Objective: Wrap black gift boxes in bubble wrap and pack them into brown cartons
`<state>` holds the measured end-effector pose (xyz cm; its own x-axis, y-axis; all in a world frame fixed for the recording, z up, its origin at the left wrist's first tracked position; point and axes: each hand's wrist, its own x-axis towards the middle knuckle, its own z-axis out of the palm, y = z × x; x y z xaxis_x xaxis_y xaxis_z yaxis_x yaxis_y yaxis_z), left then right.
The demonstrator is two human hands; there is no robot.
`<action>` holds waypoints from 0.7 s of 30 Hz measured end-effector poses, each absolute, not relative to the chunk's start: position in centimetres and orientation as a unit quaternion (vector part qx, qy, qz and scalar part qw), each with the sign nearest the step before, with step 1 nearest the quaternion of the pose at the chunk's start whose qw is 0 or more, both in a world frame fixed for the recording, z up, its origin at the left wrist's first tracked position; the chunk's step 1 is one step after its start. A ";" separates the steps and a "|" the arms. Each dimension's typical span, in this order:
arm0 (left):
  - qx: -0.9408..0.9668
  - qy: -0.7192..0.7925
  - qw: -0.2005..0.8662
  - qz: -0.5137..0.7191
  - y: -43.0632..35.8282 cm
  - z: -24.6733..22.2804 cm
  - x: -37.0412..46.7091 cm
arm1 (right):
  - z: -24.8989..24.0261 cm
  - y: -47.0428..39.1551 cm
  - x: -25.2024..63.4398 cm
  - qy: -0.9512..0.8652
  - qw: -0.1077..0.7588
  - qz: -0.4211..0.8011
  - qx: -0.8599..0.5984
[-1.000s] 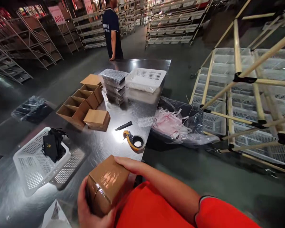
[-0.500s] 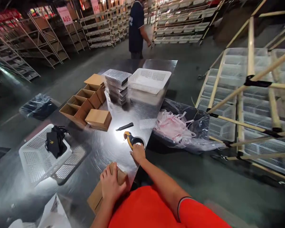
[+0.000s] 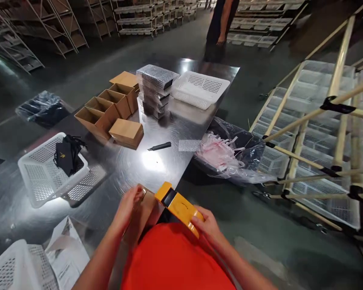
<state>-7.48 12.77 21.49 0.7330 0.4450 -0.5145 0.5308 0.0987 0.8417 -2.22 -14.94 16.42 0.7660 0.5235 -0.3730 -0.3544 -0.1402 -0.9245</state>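
A yellow tape dispenser (image 3: 181,208) is gripped by my right hand (image 3: 208,225), its head close to the far end of a brown cardboard box (image 3: 142,213). The box stands at the table's near edge, against my front. My left hand (image 3: 128,207) holds the box on its left side, with its fingers curled at the upper edge. Beyond them, a black box cutter (image 3: 159,146) lies on the metal table (image 3: 130,169). A stack of flat brown boxes (image 3: 126,132) sits farther left.
Open cartons (image 3: 101,114) and bubble-wrapped packs (image 3: 155,88) stand behind, beside a white basket (image 3: 201,86). Another basket (image 3: 39,169) holds black pouches (image 3: 67,155). To the right are a plastic-lined bin with pink strips (image 3: 219,151) and a pipe rack (image 3: 308,161). A person (image 3: 220,28) stands behind the table.
My right hand has lifted the tape dispenser off the table and brought it back to the cardboard box. My left hand has shifted from the box's top to its left side.
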 end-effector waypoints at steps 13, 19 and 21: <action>0.679 0.335 0.631 -0.169 10.9 22.3 -10.8 | 16.6 -13.7 -9.4 -0.107 0.581 0.353 -0.725; 0.740 0.360 0.566 -0.056 13.4 20.6 -13.0 | 18.1 -12.7 -9.9 -0.131 0.531 0.400 -0.735; 0.723 0.392 0.569 -0.009 16.3 20.4 -13.3 | 18.4 -13.0 -9.9 -0.123 0.519 0.422 -0.733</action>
